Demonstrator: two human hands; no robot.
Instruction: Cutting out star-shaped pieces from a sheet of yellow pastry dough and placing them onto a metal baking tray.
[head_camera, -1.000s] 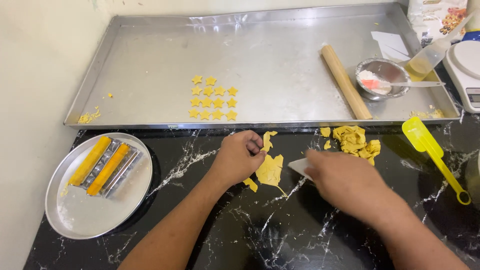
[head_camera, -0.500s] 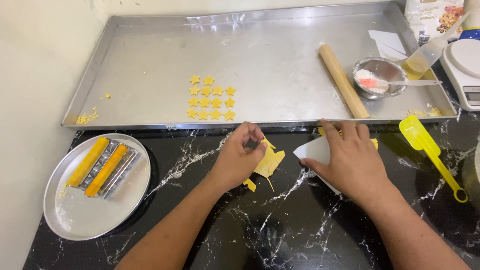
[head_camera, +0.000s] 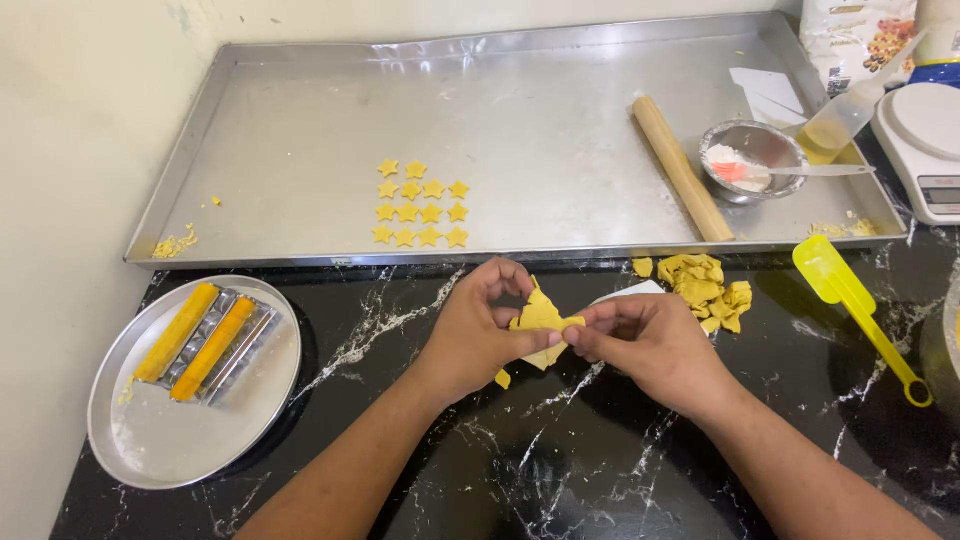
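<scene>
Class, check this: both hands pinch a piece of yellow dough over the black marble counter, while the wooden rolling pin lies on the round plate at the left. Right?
Not quite. The head view shows the rolling pin lying in the large steel tray, not on the round plate. Both hands, left and right, do pinch the yellow dough over the counter.

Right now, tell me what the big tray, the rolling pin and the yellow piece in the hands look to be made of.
Big tray: brushed metal, likely steel or aluminium; dull grey sheen, folded rim.
Rolling pin: bare wood, by its matt tan surface.
Yellow piece: soft dough, thin with ragged edges, pinched between left hand and right hand.
</scene>
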